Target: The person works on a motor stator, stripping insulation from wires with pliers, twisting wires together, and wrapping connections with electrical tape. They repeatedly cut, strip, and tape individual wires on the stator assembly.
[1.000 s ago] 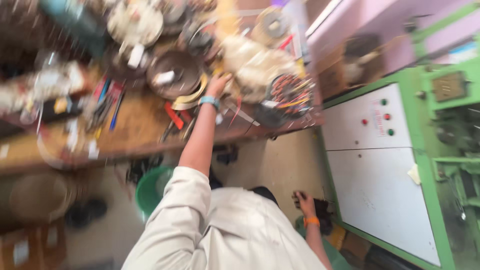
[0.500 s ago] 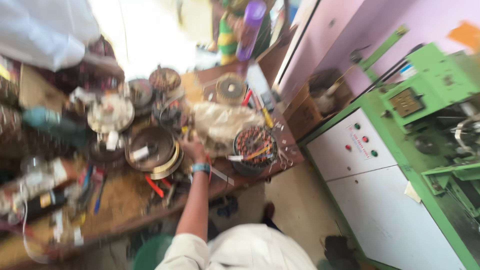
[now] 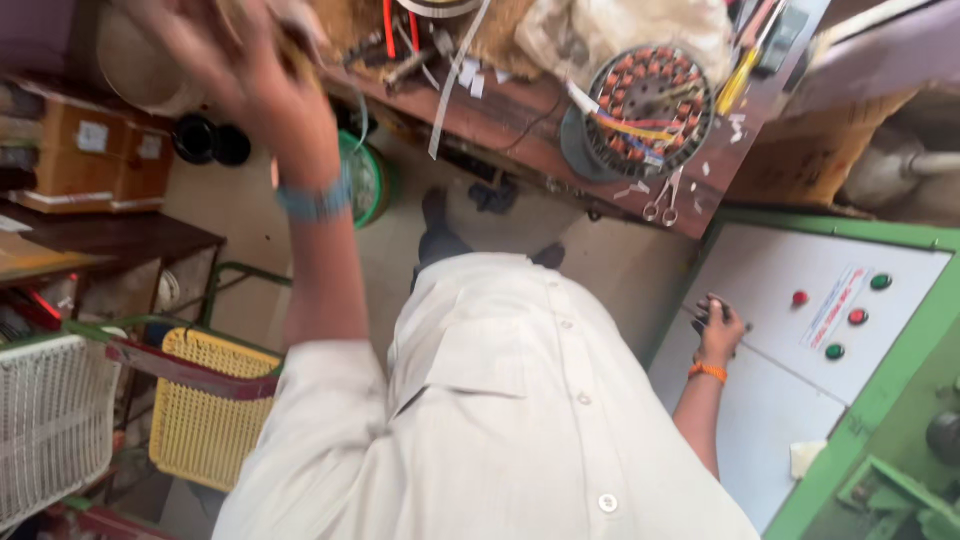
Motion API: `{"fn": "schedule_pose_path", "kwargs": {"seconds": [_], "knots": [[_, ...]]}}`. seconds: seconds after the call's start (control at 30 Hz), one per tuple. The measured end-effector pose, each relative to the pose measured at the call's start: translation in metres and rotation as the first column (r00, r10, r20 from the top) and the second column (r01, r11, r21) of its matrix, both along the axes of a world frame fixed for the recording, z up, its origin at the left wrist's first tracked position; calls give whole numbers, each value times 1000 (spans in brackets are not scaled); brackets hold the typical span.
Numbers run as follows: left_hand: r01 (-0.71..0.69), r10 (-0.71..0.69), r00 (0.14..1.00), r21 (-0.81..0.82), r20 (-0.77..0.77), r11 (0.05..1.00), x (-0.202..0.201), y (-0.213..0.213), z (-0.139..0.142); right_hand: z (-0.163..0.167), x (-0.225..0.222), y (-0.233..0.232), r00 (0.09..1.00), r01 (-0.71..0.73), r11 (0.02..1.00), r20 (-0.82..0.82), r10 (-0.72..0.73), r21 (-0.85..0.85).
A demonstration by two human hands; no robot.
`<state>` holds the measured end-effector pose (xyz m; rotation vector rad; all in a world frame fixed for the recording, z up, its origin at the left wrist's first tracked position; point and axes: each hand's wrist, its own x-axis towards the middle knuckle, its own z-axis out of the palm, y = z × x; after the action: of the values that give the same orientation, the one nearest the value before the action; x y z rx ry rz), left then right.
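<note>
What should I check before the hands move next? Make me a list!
1. What the left hand holds: cannot tell. It is raised near the workbench and blurred.
2. Right hand steady: ok. It rests against the white panel, fingers curled on a small dark thing.
3. Right hand away from the red button: ok, they are apart.
4. Scissors lying safely: not ok. They sit at the very edge of the workbench.
5. Wired motor ring on the workbench: ok, it lies just above the scissors in the picture.
</note>
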<state>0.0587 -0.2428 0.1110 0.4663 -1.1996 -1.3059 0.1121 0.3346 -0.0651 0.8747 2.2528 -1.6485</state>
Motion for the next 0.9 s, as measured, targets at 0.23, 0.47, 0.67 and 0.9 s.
{"fn": "schedule_pose_path", "kwargs": {"seconds": [0.23, 0.47, 0.67, 0.9], "knots": [[905, -453, 418, -317, 788, 284, 81, 94, -39, 43, -16, -104, 843, -529, 745, -150, 517, -406], [939, -475, 295, -344, 829, -18, 27, 151, -50, 81, -16, -230, 791, -540, 707, -563, 239, -457], [832, -463, 554, -459, 692, 311, -32, 145, -34, 57, -44, -151, 743, 67, 285, -143, -654, -956], [968, -532, -5, 139, 847, 211, -151, 142, -84, 49, -126, -172, 921, 162, 430, -21, -390, -888]]}}
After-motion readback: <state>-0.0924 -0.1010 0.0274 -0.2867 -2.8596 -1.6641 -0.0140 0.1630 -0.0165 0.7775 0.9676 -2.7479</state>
